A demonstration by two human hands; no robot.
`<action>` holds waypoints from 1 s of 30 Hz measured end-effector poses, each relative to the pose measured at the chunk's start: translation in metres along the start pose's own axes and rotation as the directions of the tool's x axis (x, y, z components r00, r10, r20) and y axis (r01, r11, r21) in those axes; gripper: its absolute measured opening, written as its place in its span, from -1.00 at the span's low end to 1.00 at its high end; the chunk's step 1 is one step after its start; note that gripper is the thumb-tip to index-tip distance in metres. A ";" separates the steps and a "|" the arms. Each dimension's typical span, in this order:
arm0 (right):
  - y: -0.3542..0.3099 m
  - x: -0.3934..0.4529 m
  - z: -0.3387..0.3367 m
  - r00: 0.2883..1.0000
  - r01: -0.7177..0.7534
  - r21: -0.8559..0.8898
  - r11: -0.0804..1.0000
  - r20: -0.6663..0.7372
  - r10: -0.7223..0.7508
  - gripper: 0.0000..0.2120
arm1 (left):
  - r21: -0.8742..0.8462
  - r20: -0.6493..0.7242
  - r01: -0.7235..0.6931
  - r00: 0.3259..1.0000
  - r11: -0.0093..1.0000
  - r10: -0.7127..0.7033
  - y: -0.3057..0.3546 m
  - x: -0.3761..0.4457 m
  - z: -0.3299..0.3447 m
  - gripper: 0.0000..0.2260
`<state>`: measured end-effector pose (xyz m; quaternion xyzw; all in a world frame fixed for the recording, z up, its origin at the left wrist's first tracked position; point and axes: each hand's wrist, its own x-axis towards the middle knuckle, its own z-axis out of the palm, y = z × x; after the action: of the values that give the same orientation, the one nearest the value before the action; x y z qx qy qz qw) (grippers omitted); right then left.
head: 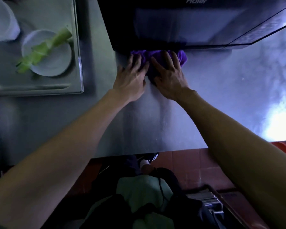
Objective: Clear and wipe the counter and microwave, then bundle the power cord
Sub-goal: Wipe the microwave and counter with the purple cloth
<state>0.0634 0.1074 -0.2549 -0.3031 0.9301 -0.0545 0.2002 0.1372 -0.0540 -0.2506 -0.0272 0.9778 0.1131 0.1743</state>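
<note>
Head view only. Crumpled purple cloth [157, 59] lies on the brushed stainless-steel counter [221, 100], pushed up against the lower front edge of the dark Haier-branded microwave [180, 22]; part of the cloth sits in the shadow under that edge. Microwave door [261, 28] stands swung out to the right.

Left hand [130, 80]: palm down, fingers spread and nearly straight, fingertips on the left portion of the cloth. Not clenched; it presses flat rather than grasping.

Right hand [169, 80]: palm down, fingers extended over the middle of the cloth, pressing it onto the counter. No curl round the fabric visible. The two hands lie just beside each other, thumbs near touching.

Left of the hands, well apart: shallow metal tray [78, 63] on the counter. Inside it, a white round plate [56, 63] with a pale green vegetable stalk [41, 50] lying diagonally across it, and a second white dish [2, 20] at the tray's upper left, partly out of frame.

Strong glare on the counter at right. Below the counter edge: red tiled floor [188, 166], orange bucket rim [282, 147] at right margin. Power cord not identifiable.
</note>
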 end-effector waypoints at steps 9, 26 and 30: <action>-0.001 -0.052 0.017 1.000 0.026 0.045 0.999 0.011 -0.027 -0.42 | -0.032 -0.005 0.038 0.999 0.999 -0.038 0.022 -0.046 0.018 -0.46; 0.063 -0.310 0.093 0.997 0.075 0.087 0.993 0.030 -0.078 -0.43 | -0.015 0.109 0.154 0.982 0.988 -0.151 0.211 -0.221 0.121 -0.41; 0.067 -0.308 0.089 0.996 0.077 0.095 0.993 0.036 -0.081 -0.39 | 0.009 0.139 0.134 0.981 0.991 -0.134 0.211 -0.214 0.115 -0.41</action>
<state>0.2898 0.3438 -0.2468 -0.3311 0.9096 -0.0995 0.2304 0.3567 0.1811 -0.2372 -0.0850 0.9592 0.1029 0.2493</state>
